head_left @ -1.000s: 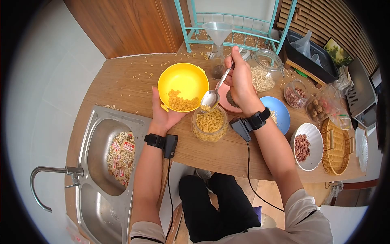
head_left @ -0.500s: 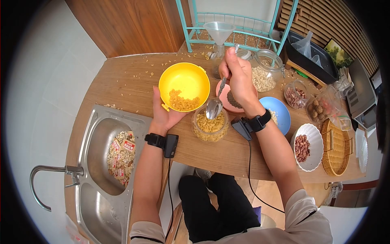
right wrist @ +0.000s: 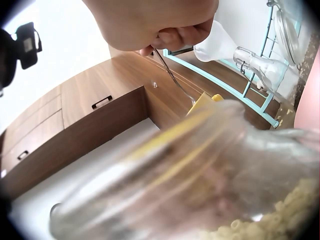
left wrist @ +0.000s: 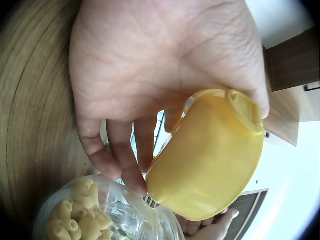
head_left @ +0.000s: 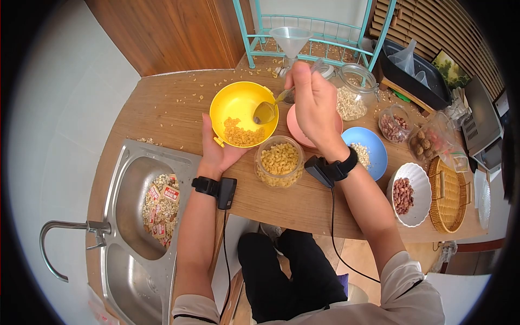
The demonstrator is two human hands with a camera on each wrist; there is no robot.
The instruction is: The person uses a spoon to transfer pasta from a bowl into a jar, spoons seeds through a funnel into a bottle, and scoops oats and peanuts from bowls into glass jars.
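Note:
My left hand (head_left: 219,151) holds a yellow bowl (head_left: 227,100) tilted, thumb along its left side and fingers beneath, as the left wrist view shows. Elbow macaroni (head_left: 241,134) lies heaped in the bowl's lower part. Over the bowl's right side is the bowl of a metal spoon (head_left: 264,112). My right hand (head_left: 315,105) grips its handle, fingers curled, as the right wrist view also shows. Just below the yellow bowl stands an open clear jar (head_left: 279,181) of macaroni. Behind the right hand, a pink plate (head_left: 295,127) is partly hidden.
A blue plate (head_left: 377,146) with oats, a white bowl (head_left: 417,212) of peanuts and a wicker basket (head_left: 449,203) stand to the right. Behind are an oat jar (head_left: 352,103), a funnel (head_left: 291,38) and a teal rack (head_left: 319,54). The sink (head_left: 127,187) is at left.
My right hand has moved the spoon from above the macaroni jar up and left, over the yellow bowl. The left hand and the yellow bowl have stayed nearly still.

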